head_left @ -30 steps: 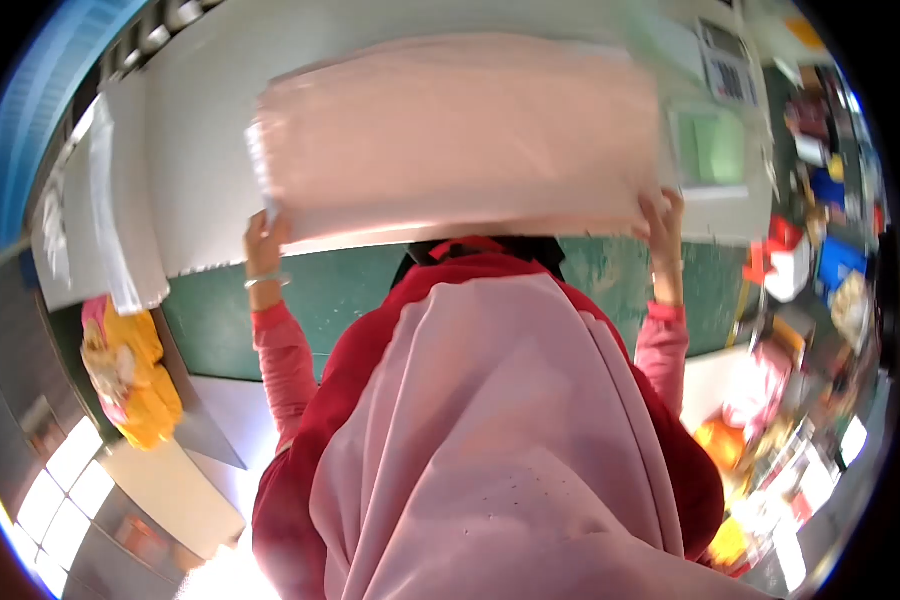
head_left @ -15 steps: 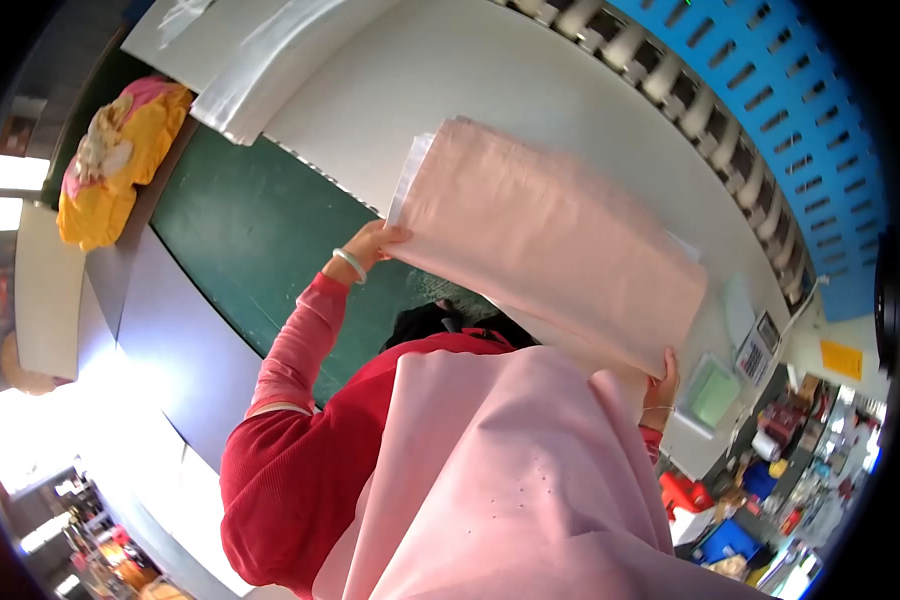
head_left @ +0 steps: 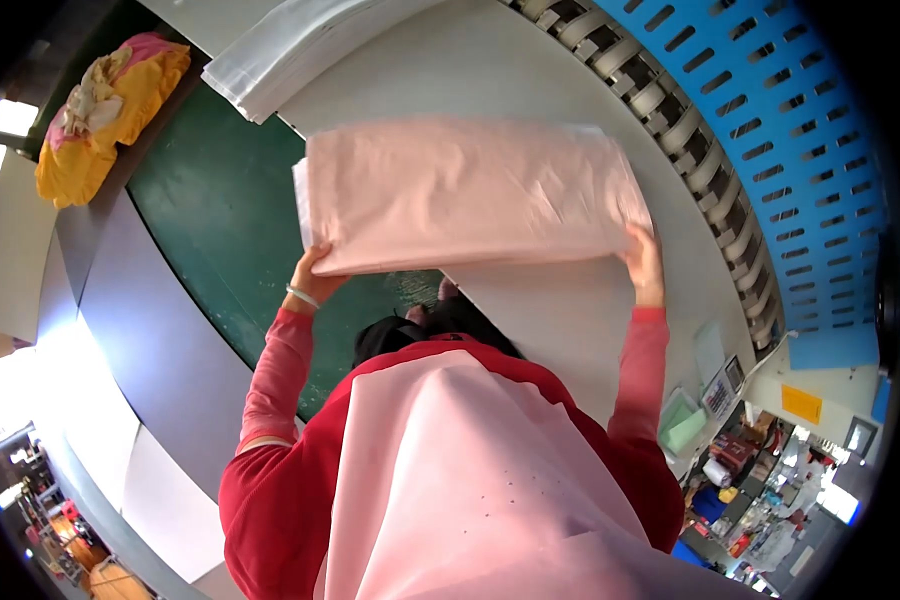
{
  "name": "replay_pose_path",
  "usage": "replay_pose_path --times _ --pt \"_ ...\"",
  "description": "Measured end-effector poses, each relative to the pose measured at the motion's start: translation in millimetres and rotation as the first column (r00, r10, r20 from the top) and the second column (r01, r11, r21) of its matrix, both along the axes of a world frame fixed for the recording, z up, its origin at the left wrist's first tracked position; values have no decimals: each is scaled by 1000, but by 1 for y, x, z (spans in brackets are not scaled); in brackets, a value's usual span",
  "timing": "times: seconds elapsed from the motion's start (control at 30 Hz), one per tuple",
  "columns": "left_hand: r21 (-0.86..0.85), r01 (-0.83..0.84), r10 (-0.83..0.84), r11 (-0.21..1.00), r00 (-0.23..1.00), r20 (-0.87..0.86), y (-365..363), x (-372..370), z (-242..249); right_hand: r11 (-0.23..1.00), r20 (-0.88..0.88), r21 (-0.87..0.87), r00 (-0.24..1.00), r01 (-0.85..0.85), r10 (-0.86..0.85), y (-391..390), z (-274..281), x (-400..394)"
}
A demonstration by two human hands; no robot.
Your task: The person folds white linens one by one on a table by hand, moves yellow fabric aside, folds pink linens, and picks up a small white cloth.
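A folded sheet of pale pink fabric [head_left: 470, 195] stretches between my two hands, above the grey table and the gap beside it. My left hand [head_left: 315, 275] grips its near left corner, thumb on top. At the right end, my right hand [head_left: 644, 262] holds the near corner, with the thumb over the edge. A strip of white layer [head_left: 302, 200] shows along the fabric's left side. Whether the fabric touches the table beneath cannot be seen.
Folded clear plastic sheeting [head_left: 270, 65] lies at the table's far left. A blue slotted panel [head_left: 770, 150] and a row of rollers [head_left: 685, 150] line the right. A calculator [head_left: 720, 395] sits near the table's right end. Yellow and pink cloth [head_left: 110, 120] is at the left.
The pink fabric has swung from a slant to nearly level and moved left. My right hand has risen with its corner; my left hand has moved left and slightly down.
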State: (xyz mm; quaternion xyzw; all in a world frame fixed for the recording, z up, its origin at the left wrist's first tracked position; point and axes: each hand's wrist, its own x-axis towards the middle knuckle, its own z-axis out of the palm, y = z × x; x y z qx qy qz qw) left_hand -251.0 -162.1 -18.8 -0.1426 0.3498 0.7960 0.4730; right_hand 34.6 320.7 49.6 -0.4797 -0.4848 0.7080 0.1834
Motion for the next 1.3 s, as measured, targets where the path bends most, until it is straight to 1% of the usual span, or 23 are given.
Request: replay_pose_path --times 0.07,0.1,0.13,0.17,0.2,0.23,0.3,0.37,0.4,0.43,0.47,0.6,0.67,0.73,0.77,0.8,0.87,1.0,1.07,1.1,1.2,1.23,1.3 --pt "40 -83 83 996 997 12 1 -4 -9 989 -79 93 990 -112 120 44 4 -70" --pt "1 -160 160 987 987 22 14 -2 8 975 -141 135 971 -175 193 64 6 -107" --pt "48 -188 186 981 982 42 20 -7 6 956 -130 181 957 -232 258 80 15 -147" --pt "94 -218 213 971 975 62 28 -16 2 955 -245 205 933 -216 264 87 24 -188" --pt "139 -247 238 959 968 83 37 -27 0 947 -243 211 925 -244 293 109 22 -230" --pt "152 -280 271 948 959 81 50 -37 0 966 -360 161 899 -203 249 118 21 -273" --pt "258 -221 222 940 975 26 71 -65 -9 975 -495 111 840 -192 222 139 5 -351" --pt "23 -294 295 956 955 -40 97 -83 -1 975 -187 207 974 -86 125 147 -13 -394" --pt "-109 -316 307 942 947 -92 104 -89 0 959 -74 282 996 -32 56 136 -17 -411" --pt "-156 -323 311 933 945 -98 106 -94 3 932 31 361 999 13 -26 123 -21 -428" --pt "-205 -327 313 922 944 -101 107 -97 5 896 130 441 984 48 -117 112 -25 -437" --pt "-303 -320 268 898 942 -203 106 -89 22 943 -289 280 952 181 -97 121 -56 -441" --pt "-361 -222 130 906 956 -262 94 -89 20 911 -109 337 971 239 -215 112 -38 -425" --pt "-411 -114 -19 905 951 -307 71 -91 5 818 -46 519 964 248 -263 98 -17 -405" --pt "-458 -129 -23 880 950 -311 60 -89 1 718 -102 639 955 277 -278 106 -28 -405" --pt "-417 -109 -28 902 951 -309 42 -90 -6 601 -167 737 945 308 -280 115 -39 -409" --pt "-478 -54 -70 877 969 -238 4 -89 -14 626 -190 740 969 248 -160 100 -16 -404" --pt "-691 76 -174 719 982 -73 -103 -92 -69 562 -442 750 897 349 32 40 32 -424" --pt "-735 45 -132 676 989 -61 -142 -97 -60 524 -514 761 849 383 126 -3 54 -440" --pt "-678 5 -127 735 983 -130 -168 -105 -61 551 -519 749 843 368 142 -43 76 -444" --pt "-613 -173 -103 771 916 -388 -213 -140 4 631 -508 721 838 286 200 -122 90 -473" --pt "-572 -197 -130 796 868 -479 -227 -155 26 704 -499 668 847 239 186 -150 97 -485" --pt "-455 -296 -97 840 743 -662 -232 -180 104 772 -446 629 857 95 257 -211 113 -504"
